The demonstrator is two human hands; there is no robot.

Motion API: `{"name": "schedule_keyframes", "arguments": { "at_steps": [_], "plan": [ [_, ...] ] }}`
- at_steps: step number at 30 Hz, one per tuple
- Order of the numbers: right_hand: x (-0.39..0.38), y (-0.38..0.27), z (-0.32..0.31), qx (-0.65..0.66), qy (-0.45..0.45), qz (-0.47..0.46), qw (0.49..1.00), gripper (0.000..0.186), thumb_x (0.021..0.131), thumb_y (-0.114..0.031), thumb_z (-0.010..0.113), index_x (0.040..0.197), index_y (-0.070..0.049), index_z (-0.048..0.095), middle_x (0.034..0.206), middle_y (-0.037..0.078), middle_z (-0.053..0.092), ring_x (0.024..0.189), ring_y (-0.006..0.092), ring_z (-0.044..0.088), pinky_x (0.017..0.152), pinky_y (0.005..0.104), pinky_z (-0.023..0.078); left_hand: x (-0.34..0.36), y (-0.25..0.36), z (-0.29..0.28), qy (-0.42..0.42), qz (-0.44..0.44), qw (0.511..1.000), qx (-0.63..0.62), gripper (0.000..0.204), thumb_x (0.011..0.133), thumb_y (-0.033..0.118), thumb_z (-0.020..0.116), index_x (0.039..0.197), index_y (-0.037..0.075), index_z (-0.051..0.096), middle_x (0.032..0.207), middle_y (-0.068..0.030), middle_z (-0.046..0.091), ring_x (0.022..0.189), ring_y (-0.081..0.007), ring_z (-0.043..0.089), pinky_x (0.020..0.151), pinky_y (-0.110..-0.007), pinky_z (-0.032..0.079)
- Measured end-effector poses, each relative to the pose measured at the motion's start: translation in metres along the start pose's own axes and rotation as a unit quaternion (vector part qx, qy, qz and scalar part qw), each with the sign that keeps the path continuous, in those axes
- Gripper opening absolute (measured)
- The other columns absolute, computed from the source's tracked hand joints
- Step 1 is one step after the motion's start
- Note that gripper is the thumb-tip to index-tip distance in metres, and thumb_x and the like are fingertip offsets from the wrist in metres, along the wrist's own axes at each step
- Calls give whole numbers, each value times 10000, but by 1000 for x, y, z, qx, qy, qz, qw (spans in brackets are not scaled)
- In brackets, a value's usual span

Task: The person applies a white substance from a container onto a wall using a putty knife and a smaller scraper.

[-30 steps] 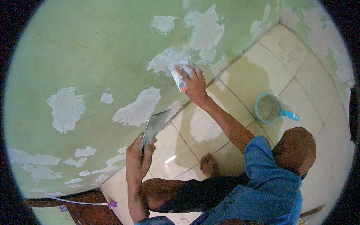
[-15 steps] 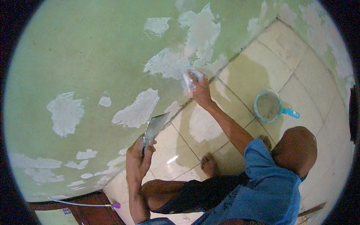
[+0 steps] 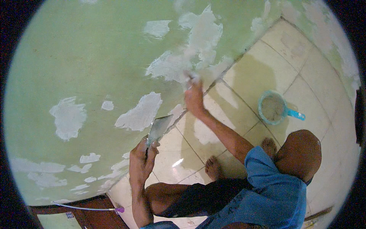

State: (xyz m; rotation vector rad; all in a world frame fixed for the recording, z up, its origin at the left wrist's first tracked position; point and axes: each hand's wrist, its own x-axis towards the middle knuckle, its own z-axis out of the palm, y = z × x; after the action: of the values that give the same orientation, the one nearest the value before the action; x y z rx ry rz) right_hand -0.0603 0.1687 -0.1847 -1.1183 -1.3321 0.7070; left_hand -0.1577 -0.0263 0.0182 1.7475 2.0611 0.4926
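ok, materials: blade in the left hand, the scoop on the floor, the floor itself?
Blade: looks like thin bare metal, grey with a dull sheen, flat with straight edges. Scoop: likely plastic, uniform teal, moulded handle; greyish mix inside. Floor: seemingly glazed ceramic tile, cream, with grout lines and a bright glare spot.

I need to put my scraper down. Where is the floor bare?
Bare tile lies between the wall and the teal scoop. More lies between the left hand and the foot. It is crowded around the knees and scoop.
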Motion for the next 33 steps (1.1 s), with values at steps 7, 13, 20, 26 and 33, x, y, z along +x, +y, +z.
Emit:
{"name": "schedule_keyframes", "arguments": {
  "at_steps": [7,13,20,26,33],
  "plan": [
    [17,-16,9,-77,25,-15,997,698,764,49,549,1399,-179,370,1256,228,447,1136,390,435,977,501,360,-2,-2,-1,7,-7,1000,6,180,933,173,505,950,-1,547,693,-124,619,599,-216,599,595,-335,481],
    [-11,18,-9,21,-83,87,992,630,754,103,487,1361,-48,415,1215,185,462,1105,371,452,973,435,356,6,-10,1,13,-51,999,8,171,963,177,466,928,11,478,676,-116,624,554,-195,583,541,-321,475],
    [50,25,-15,-18,107,28,994,605,799,44,533,1380,-44,387,1269,250,410,1169,391,396,1000,440,328,4,-10,2,12,-48,999,7,172,968,177,455,951,8,479,673,-113,623,548,-180,581,525,-319,473],
    [-20,17,0,85,-90,22,992,516,799,-29,614,1295,-25,472,1224,165,496,1138,293,452,960,370,382,18,-19,10,32,-44,995,-84,265,982,235,420,1058,-4,503,700,-108,621,556,-178,577,513,-302,465],
    [1,14,-60,421,-163,83,889,171,806,-100,642,953,-14,658,1004,66,651,918,155,602,846,305,456,41,-17,7,-64,-126,937,-321,305,964,291,437,1058,13,523,688,-77,603,508,-136,536,470,-258,447]
  ]
}}
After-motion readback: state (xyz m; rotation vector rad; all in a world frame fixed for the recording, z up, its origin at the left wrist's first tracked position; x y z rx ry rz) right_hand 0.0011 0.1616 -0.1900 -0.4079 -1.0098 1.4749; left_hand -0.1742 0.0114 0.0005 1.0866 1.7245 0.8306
